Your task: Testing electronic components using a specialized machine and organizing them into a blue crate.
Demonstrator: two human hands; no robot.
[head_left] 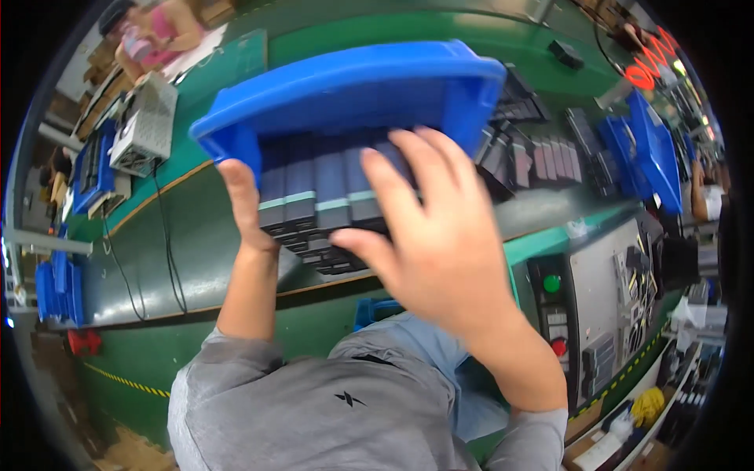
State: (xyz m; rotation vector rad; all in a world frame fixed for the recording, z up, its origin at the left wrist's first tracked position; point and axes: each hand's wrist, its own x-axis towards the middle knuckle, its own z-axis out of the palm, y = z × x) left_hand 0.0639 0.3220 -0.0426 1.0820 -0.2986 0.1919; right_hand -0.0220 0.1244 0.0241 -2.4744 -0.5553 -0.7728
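Note:
A blue plastic bin (338, 74) is tipped with its mouth towards me above the bench. Inside it and at its near side sit several dark, flat rectangular blocks (332, 184) in a packed row, with pale green strips near their near ends. More black slotted pieces show under them. My left hand (245, 206) grips the left end of this stack beside the bin's corner; its thumb points up, its other fingers are mostly hidden. Over the right part of the row is my right hand (440, 228), fingers spread, slightly blurred; contact with the blocks is unclear.
Right of the bin, black and pinkish blocks (550, 157) lie on the bench, with another blue bin (652, 153) beyond. A panel with a green button (552, 283) stands near right. At left are a metal-cased device (145, 129) and dangling cables (166, 251). A person (161, 31) sits far left.

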